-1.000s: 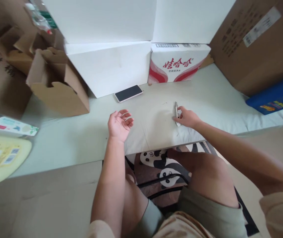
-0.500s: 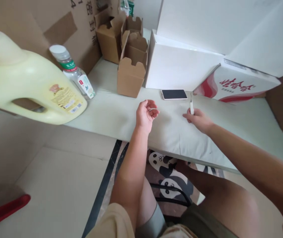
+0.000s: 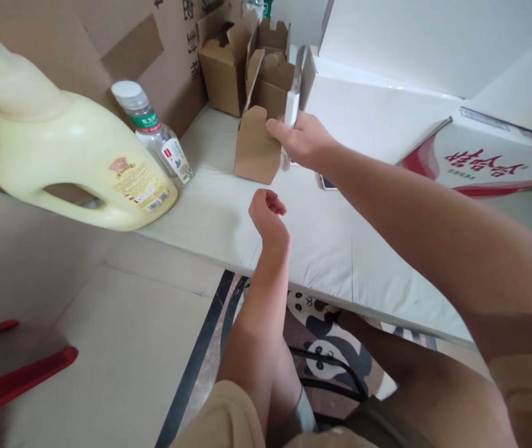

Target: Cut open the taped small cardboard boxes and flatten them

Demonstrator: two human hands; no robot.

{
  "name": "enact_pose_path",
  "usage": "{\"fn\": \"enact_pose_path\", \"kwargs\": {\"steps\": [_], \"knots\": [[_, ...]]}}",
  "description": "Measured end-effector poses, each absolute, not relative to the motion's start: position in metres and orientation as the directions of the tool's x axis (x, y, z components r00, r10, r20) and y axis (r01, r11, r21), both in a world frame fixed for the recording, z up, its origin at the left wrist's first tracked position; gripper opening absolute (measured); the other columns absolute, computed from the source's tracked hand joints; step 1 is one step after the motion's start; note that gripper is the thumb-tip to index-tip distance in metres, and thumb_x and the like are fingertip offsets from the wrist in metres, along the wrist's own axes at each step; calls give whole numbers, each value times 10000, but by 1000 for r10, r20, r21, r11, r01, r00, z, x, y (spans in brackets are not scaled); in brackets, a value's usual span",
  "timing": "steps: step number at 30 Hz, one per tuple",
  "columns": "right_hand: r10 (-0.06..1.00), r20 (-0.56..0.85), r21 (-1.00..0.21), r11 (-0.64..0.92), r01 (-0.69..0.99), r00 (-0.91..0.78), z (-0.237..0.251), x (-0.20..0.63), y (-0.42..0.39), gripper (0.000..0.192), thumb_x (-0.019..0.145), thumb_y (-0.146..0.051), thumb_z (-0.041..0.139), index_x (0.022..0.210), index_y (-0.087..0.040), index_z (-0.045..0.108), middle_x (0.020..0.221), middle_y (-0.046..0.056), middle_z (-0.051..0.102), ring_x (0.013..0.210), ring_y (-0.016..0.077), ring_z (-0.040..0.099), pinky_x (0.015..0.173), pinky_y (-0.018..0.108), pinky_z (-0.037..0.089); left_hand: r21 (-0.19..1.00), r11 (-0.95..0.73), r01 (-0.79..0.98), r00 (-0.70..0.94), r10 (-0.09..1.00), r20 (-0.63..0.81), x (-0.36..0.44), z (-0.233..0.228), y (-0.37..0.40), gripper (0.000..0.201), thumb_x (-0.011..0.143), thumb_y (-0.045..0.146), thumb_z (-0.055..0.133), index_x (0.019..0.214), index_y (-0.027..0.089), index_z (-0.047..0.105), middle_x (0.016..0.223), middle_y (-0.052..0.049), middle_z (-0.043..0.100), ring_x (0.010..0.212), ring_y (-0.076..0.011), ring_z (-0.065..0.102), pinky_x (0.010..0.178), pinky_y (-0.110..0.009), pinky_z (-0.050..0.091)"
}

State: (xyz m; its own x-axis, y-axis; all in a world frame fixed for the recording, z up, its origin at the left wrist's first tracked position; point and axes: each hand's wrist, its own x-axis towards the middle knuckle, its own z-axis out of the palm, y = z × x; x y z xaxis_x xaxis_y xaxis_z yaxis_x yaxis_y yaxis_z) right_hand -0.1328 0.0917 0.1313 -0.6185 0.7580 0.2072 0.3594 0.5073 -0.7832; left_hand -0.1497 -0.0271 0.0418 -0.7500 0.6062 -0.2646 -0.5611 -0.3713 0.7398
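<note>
R hand (image 3: 303,142) gripping white tool (image 3: 290,118)

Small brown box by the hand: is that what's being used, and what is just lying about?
In use:
right hand, holding a white tool
brown box, touched by that hand

Lying about:
left hand, curled, holding nothing visible
yellow jug
water bottle
phone
red-print box

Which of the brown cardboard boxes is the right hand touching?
The nearest small brown box, at the front of the cluster. The right hand rests on its right side, holding a white tool. The other brown boxes stand farther back, untouched.
</note>
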Motion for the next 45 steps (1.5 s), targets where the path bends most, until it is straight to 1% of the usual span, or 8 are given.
{"fn": "enact_pose_path", "kwargs": {"steps": [6, 11, 16, 21, 27, 31, 36, 45], "knots": [[760, 309, -745, 567, 351, -571, 138, -44, 44, 298, 970, -385, 590, 730, -220, 654, 713, 8, 635, 745, 176, 615, 714, 352, 530, 922, -386, -18, -990, 139, 39, -192, 20, -32, 143, 997, 292, 403, 880, 226, 453, 977, -17, 534, 1084, -177, 538, 973, -341, 412], [767, 571, -600, 633, 489, -292, 122, 92, -15, 247, 968, -470, 562, 822, -414, 754, 1124, 6, 729, 1195, 307, 645, 1064, 556, 486, 853, -512, 95, -804, 466, 370, -185, 21, -36, 404, 1001, 587, 445, 1182, 251, 576, 1271, -66, 611, 1271, -243, 542, 1097, -425, 414], [860, 509, -769, 436, 468, 34, 79, 173, -62, 248, 956, -466, 557, 1122, -512, 735, 1308, -74, 699, 1351, 305, 564, 1236, 603, 343, 690, -723, 42, -71, 686, 724, -110, 37, -36, 571, 1030, 617, 338, 1001, 215, 744, 1136, -82, 762, 1178, -237, 671, 1083, -487, 495], [876, 397, -915, 353, 198, 273, 59, 190, -57, 270, 927, -413, 596, 1122, -443, 780, 1303, -101, 705, 1427, 273, 509, 1302, 459, 281, 737, -661, 141, 64, 749, 660, -61, 35, -35, 587, 957, 689, 461, 942, 201, 786, 1096, -107, 789, 1287, -289, 622, 1098, -572, 492], [864, 241, -961, 277, -17, 442, 52, 189, -34, 359, 786, -505, 758, 1069, -289, 802, 1182, 12, 768, 1269, 285, 635, 1249, 532, 330, 760, -625, 181, 48, 777, 628, -57, 39, -29, 770, 965, 757, 247, 982, 242, 819, 1141, -110, 776, 1343, -302, 580, 1165, -594, 422], [942, 190, -976, 211, -48, 275, 37, 203, -33, 308, 807, -472, 766, 1079, -328, 786, 1248, 10, 748, 1352, 279, 582, 1254, 561, 301, 773, -610, 176, 30, 788, 615, -54, 38, -24, 614, 970, 700, 400, 961, 257, 825, 1126, -96, 780, 1368, -320, 553, 1170, -614, 403], [919, 383, -924, 381, 36, 93, 20, 221, -27, 148, 831, -450, 763, 880, -311, 779, 1218, 25, 716, 1439, 294, 487, 1253, 544, 312, 819, -545, 181, -53, 826, 561, -47, 33, -20, 408, 938, 592, 590, 920, 245, 805, 1055, -84, 781, 1336, -330, 586, 1186, -609, 383], [924, 364, -927, 371, -45, 117, 20, 220, -31, 726, 882, -540, 663, 1518, -527, 312, 1581, -12, 455, 1480, 255, 438, 1200, 509, 395, 904, -419, 85, -204, 881, 427, -35, 24, -13, 575, 835, 632, 700, 1286, 285, 618, 1472, -109, 567, 1374, -319, 547, 1139, -448, 458]]}}
